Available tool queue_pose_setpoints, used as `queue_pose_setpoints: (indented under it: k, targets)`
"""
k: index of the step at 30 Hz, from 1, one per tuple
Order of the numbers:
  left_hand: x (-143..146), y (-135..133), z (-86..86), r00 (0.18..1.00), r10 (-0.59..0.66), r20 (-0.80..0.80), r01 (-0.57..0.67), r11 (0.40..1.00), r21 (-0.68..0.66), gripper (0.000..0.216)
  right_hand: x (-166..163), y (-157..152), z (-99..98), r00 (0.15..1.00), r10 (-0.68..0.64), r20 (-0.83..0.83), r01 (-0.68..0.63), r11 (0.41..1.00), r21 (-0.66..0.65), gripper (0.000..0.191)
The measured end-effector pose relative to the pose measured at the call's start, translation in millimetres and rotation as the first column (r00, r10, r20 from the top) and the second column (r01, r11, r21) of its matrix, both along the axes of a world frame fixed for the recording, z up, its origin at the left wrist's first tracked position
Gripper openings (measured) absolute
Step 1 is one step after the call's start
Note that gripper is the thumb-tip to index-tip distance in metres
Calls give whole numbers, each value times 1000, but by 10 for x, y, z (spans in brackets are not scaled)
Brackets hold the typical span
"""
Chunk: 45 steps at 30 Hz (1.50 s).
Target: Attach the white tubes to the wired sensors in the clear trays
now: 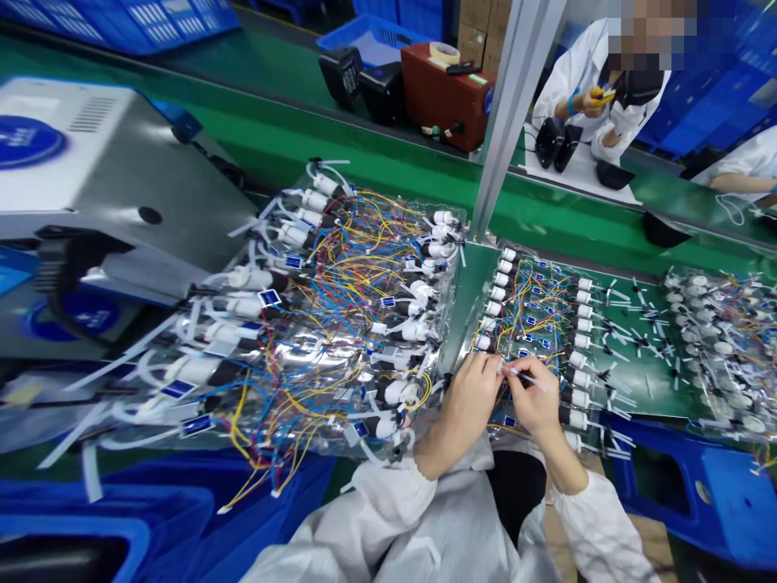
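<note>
- Clear plastic tube [537, 380], thin and short, is pinched in the right hand [537, 403]. Its fingers are closed snug around it.
- The left hand [466, 398] has its fingers closed too, gripping what looks like a small white-capped pump [498, 366] right where the tube's end meets it. The two sets of fingertips are practically touching.
- Just beyond the fingers there's a clear tray [546, 261] with two rows of the same pumps, all trailing blue, yellow and red wires. As far as I can see, most of them have no long tube on them, so my guess is that's the batch left to go.
- Off to the left of the fingers is a big pile [316, 324] of pumps on clear trays with white tubes curling off them. They look done to me, and it's a much bigger heap than the row tray.
- Right of the fingers, loose tube offcuts [637, 332] and little black bits are scattered on the green table [649, 385]. Past them sits another tray of parts [722, 348].
- Far beyond the fingers, across the green belt, a co-worker's hand [586, 101] is busy with something yellow.
</note>
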<state>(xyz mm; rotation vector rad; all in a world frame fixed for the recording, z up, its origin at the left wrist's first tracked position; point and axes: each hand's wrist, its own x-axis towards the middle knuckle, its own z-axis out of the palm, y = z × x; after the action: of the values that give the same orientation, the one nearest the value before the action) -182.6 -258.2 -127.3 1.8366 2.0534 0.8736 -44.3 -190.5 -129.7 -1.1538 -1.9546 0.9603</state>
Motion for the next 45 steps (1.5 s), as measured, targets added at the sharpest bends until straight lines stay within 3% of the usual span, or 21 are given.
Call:
queue_pose_setpoints:
  k: [9, 12, 19, 30, 33, 36, 37, 39, 40, 41, 43, 45]
  targets:
    - [-44, -5, 11, 997, -22, 71, 22, 1000, -13, 18, -54, 26, 96, 992, 105, 75, -113, 988, 102, 12]
    - [-64, -8, 30, 997, -15, 76, 14, 1000, 9, 14, -19, 90, 147, 982, 160, 98, -167, 984, 66, 7]
    - [-64, -3, 55, 999, -23, 34, 22, 1000, 16, 18, 24, 133, 189, 977, 165, 135, -181, 976, 123, 9]
    - [-50, 33, 57, 995, -28, 101, 33, 998, -50, 16, 8, 266, 304, 926, 304, 222, -321, 946, 45, 24]
    - [-23, 4, 94, 982, -4, 188, -12, 996, 85, 30, -12, 266, 370, 937, 276, 214, -295, 953, 67, 18]
    - [101, -210, 185, 973, -23, 231, -70, 920, 385, 37, -126, 197, 387, 957, 219, 188, -237, 968, 80, 14]
    - [166, -316, 224, 970, -83, 229, -39, 874, 483, 33, -182, 165, 387, 959, 231, 164, -243, 968, 58, 16]
    - [306, -519, 316, 924, -321, 208, 133, 781, 611, 32, -275, 106, 409, 951, 297, 83, -297, 955, -10, 30]
    - [367, -591, 366, 883, -425, 197, 214, 740, 637, 31, -289, 86, 442, 944, 328, 36, -327, 945, -34, 38]
    - [412, -628, 414, 856, -474, 206, 258, 737, 625, 29, -268, 78, 494, 941, 339, -1, -338, 940, -41, 44]
    - [445, -586, 490, 859, -448, 248, 261, 799, 541, 22, -94, 101, 649, 963, 268, -36, -269, 963, -16, 44]
    - [402, -421, 517, 912, -315, 262, 199, 900, 388, 19, 248, 177, 826, 993, 105, -45, -104, 994, 14, 34]
